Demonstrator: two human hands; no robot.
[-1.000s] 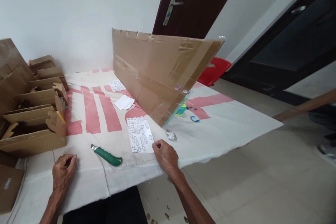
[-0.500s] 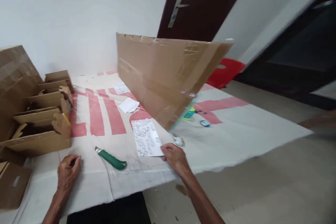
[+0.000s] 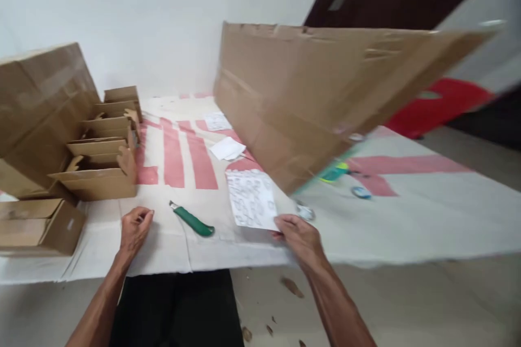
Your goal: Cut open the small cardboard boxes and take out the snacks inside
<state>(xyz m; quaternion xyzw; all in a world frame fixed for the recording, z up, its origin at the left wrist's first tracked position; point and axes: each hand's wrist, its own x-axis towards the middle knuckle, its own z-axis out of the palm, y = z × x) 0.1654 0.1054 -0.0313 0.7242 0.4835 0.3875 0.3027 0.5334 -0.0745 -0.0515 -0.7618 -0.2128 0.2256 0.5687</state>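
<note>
Between the thumb and fingers of my right hand [image 3: 299, 236] is the lower right corner of a white sheet of paper [image 3: 251, 200], covered in small dark drawn or printed marks. My left hand [image 3: 136, 226] rests on the cloth near the table's front edge, its fingers curled; whether anything is in them is hidden. A green utility knife [image 3: 193, 220] lies between my hands, its blade end pointing up and left. Behind the paper, folded white papers [image 3: 228, 148] and another marked sheet [image 3: 217, 121] lie on the cloth.
A large cardboard panel [image 3: 309, 87] stands slanted across the table. Several open cardboard boxes [image 3: 101, 184] line the left side, with a closed box [image 3: 43, 225] nearer me. A tape roll [image 3: 361, 192] and a green-yellow item [image 3: 334, 172] lie right. A red chair [image 3: 443, 105] stands beyond.
The view has swung left, so everything sits farther right in the picture. My right hand still holds the paper corner, and my left hand stays curled on the table.
</note>
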